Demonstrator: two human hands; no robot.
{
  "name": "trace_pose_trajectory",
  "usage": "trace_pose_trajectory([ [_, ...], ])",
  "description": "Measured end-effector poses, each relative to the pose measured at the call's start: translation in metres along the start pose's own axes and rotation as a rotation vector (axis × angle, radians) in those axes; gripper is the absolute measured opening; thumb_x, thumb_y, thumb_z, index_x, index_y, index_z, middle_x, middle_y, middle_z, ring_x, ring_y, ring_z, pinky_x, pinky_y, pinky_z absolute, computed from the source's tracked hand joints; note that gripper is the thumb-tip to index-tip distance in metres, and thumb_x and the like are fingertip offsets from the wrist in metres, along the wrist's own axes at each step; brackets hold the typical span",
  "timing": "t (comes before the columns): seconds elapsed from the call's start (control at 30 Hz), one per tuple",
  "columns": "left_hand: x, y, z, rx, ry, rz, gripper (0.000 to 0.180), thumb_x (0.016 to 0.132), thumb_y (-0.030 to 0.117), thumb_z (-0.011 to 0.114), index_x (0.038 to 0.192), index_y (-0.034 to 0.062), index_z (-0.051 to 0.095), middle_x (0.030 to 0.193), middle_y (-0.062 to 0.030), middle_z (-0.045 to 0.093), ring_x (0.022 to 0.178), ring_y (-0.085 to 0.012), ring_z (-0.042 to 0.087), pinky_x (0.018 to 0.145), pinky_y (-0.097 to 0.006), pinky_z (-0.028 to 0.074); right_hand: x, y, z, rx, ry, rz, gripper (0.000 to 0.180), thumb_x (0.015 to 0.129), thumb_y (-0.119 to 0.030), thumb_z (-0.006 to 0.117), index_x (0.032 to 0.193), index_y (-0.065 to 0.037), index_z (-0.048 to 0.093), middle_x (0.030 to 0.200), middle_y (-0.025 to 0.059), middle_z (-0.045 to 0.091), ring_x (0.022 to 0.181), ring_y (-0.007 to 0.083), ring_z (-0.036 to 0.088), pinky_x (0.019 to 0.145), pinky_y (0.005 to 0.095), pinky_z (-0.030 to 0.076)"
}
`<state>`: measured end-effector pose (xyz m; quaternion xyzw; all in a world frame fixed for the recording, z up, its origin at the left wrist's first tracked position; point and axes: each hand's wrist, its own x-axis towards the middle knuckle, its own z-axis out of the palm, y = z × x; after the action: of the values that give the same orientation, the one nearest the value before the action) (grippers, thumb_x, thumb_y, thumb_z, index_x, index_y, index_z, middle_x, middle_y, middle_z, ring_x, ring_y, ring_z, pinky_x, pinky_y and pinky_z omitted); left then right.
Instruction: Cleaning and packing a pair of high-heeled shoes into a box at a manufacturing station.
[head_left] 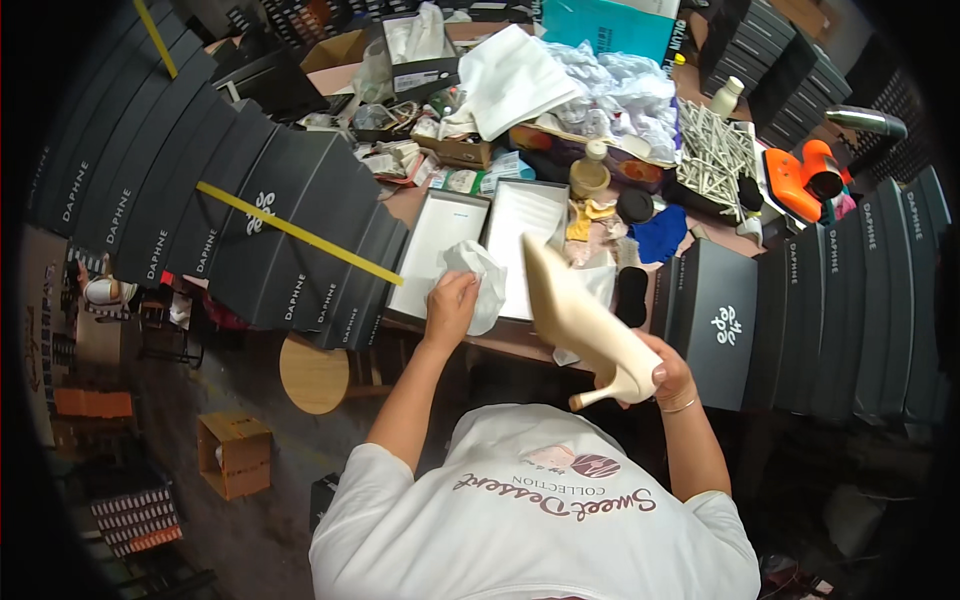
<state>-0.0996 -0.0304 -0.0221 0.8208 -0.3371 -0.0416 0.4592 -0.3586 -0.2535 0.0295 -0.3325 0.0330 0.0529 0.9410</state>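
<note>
My right hand [670, 372] is closed round the heel end of a beige high-heeled pump [578, 318]. The shoe is tilted, its pointed toe up toward the table and its thin heel toward my body. Between the fingers of my left hand [452, 304] is a crumpled sheet of white tissue paper [487, 290]. That sheet hangs over the near part of an open shoebox [432, 232] with a white inside. Right beside it lies a second open white-lined box part [522, 212], partly hidden by the shoe's toe.
Dark shoeboxes stand in rows at left [270, 235] and right [715, 330]. Farther back are a pile of crumpled tissue [610, 95], a tray of white sticks [715, 150], a bottle [590, 172], a blue cloth [660, 235] and an orange tool [792, 185]. A round stool [314, 374] stands below left.
</note>
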Motion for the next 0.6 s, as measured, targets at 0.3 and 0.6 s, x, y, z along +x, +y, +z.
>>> trace_pose_trajectory([
  [0.3,0.018,0.058,-0.01,-0.019,0.146,0.052,0.019,0.088,0.003,0.052,0.102,-0.0041,0.062,0.1,-0.0189,0.063,0.092,-0.0353,0.062,0.079,-0.037,0.049,-0.007,0.034,-0.004,-0.016,-0.025,0.146,0.085,0.066,-0.028,0.07,0.134,0.012,0.038,0.121,0.0181,0.055,0.105,0.0223,0.06,0.087,0.0328,0.05],
  [0.6,0.038,0.083,-0.027,-0.206,-0.115,0.247,0.019,0.084,-0.001,0.055,0.101,-0.0014,0.064,0.097,-0.0158,0.063,0.088,-0.0292,0.063,0.077,-0.033,0.049,0.052,0.071,0.022,0.294,0.172,-0.145,0.066,0.085,-0.035,0.061,0.135,0.0,0.037,0.117,0.0203,0.055,0.1,0.0344,0.061,0.068,0.0358,0.056],
])
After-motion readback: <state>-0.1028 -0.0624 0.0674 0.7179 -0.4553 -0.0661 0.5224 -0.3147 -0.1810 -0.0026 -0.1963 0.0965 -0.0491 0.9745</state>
